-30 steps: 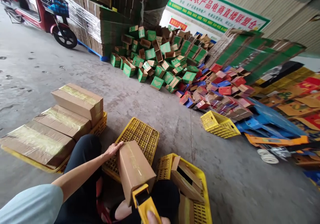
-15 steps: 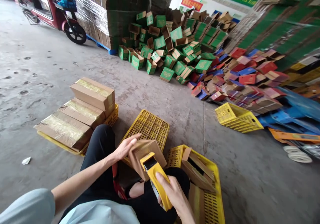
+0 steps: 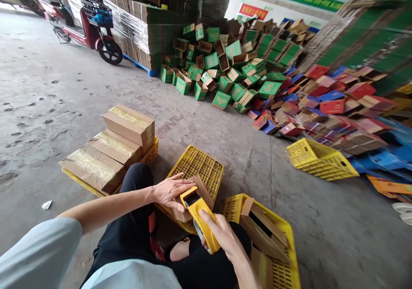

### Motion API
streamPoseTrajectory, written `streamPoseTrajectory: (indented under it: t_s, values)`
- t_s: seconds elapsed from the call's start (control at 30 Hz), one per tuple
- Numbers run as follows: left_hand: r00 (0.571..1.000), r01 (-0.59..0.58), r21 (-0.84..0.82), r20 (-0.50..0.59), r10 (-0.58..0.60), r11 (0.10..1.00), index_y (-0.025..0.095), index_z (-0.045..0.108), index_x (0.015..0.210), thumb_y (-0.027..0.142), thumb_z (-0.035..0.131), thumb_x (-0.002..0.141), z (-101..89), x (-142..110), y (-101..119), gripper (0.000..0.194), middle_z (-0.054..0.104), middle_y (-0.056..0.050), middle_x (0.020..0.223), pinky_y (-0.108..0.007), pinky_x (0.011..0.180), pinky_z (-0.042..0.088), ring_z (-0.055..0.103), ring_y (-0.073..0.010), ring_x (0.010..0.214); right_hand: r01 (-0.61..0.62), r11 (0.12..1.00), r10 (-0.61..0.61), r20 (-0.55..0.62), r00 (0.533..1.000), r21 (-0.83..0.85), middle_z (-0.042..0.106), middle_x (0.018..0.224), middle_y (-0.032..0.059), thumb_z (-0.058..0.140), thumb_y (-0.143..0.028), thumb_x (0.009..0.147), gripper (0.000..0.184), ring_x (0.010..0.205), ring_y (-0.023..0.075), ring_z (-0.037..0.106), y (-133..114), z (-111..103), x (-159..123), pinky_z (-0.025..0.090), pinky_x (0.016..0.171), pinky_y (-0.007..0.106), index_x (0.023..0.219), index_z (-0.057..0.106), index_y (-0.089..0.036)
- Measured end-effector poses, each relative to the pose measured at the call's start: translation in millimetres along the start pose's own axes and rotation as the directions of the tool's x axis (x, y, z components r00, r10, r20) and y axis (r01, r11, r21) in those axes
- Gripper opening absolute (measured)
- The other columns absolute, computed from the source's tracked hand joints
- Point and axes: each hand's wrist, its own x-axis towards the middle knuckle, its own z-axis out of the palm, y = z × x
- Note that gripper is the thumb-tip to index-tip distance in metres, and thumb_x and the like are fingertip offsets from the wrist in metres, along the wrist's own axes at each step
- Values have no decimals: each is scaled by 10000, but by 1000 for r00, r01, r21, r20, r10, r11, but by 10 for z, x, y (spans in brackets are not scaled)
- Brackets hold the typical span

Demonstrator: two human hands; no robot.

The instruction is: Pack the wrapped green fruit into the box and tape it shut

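Note:
My left hand (image 3: 169, 191) lies flat with fingers spread on the end of a brown cardboard box (image 3: 196, 194) that rests on an upturned yellow crate (image 3: 201, 168). My right hand (image 3: 222, 234) grips a yellow tape dispenser (image 3: 200, 218), whose front end touches the box beside my left fingers. The box is mostly hidden behind the hands and dispenser. My knees in black trousers are below.
Three taped boxes (image 3: 111, 149) lie stacked on a yellow crate at my left. A yellow crate (image 3: 283, 254) with open cartons sits at my right, another (image 3: 322, 160) further off. Heaps of green (image 3: 222, 72) and red-blue cartons (image 3: 322, 104) lie ahead; a scooter (image 3: 86, 31) stands far left.
The box has been tipped down from standing on end and now lies lower under my left hand. My right hand brought the dispenser up onto it. The camera view shifted left.

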Motion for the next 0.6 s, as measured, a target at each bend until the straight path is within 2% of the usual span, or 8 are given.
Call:
streamPoseTrajectory:
  t_s: [0.23,0.4,0.6]
  values:
    - [1000,-6,13,-28,6,1000,192,201,1681,830,553,874,15,16,-46,1088,432,-203,1628,-525,1311,70,447,-357,1496,-5,999,6,15,1000,-32,687,540,26,598,-837,801,640,463,168,646,113,-164,-122,480,459,230,791,600,-197]
    - [999,-17,18,-33,17,1000,188,180,1684,820,566,876,19,7,-55,1096,431,-210,1626,-528,1308,62,448,-353,1496,-10,1000,9,-27,1000,-29,671,507,32,592,-893,742,694,426,171,623,241,-140,-108,477,437,241,769,591,-199]
    - [999,-31,32,-30,32,999,169,180,1683,819,567,876,6,8,-4,1107,423,-222,1628,-531,1307,41,435,-359,1503,-5,1000,5,-13,1000,13,679,524,23,637,-845,764,646,453,168,637,312,-142,-134,487,441,231,812,587,-203]
